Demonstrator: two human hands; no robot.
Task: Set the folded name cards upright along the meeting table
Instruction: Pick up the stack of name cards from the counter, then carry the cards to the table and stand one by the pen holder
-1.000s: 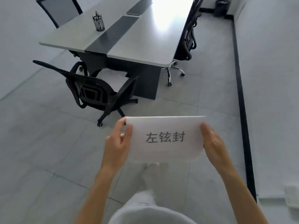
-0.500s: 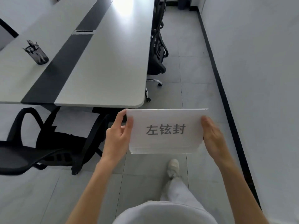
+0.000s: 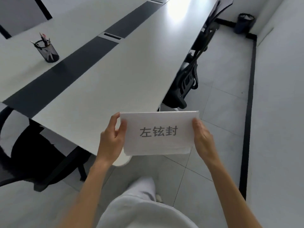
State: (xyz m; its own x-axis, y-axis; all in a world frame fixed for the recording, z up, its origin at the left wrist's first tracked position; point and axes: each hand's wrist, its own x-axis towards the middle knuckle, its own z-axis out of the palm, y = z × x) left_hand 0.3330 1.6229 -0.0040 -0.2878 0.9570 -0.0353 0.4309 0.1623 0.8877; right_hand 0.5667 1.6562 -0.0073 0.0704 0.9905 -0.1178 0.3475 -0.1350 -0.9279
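Three grey printed characters, 左铉封, showing on front face of white card stack [image 3: 158, 134], reading upright toward camera. Left hand [image 3: 111, 139] gripping stack's left edge, right hand [image 3: 203, 139] gripping right edge, neither covering print. No other legible text, label, brand or number appearing on table [image 3: 115, 66] or anywhere else.

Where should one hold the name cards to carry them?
By the two short side edges, one of the hands from each side, as the left hand and right hand do: the cards are a wide, thin stack.
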